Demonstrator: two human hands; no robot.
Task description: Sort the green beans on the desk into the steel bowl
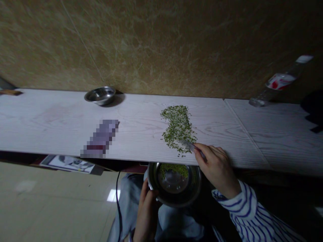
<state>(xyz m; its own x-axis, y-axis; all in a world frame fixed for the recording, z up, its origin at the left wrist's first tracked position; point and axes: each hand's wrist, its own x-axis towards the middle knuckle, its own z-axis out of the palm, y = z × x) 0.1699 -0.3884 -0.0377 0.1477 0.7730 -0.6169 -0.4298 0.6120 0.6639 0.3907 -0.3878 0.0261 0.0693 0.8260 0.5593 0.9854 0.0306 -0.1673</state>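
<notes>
Small green beans (pixel 176 127), which look like mung beans, lie spread over the white wood-grain table. My right hand (pixel 214 164) is closed around a thin-handled tool (pixel 188 144). Its pale, flat head rests among the beans at their near edge; I cannot make out its exact kind. Below the table edge, my left hand (pixel 148 205) grips the left rim of a steel bowl (pixel 174 198) held over the lap. More green beans gather along the far side inside this bowl.
A smaller metal bowl (pixel 101 96) stands near the wall at the back left. In front of it lies a pixelated flat object (pixel 102 137). A clear plastic bottle (pixel 280 82) stands at the right, near a dark object (pixel 314 109). A black cable (pixel 117 198) hangs left of the lap.
</notes>
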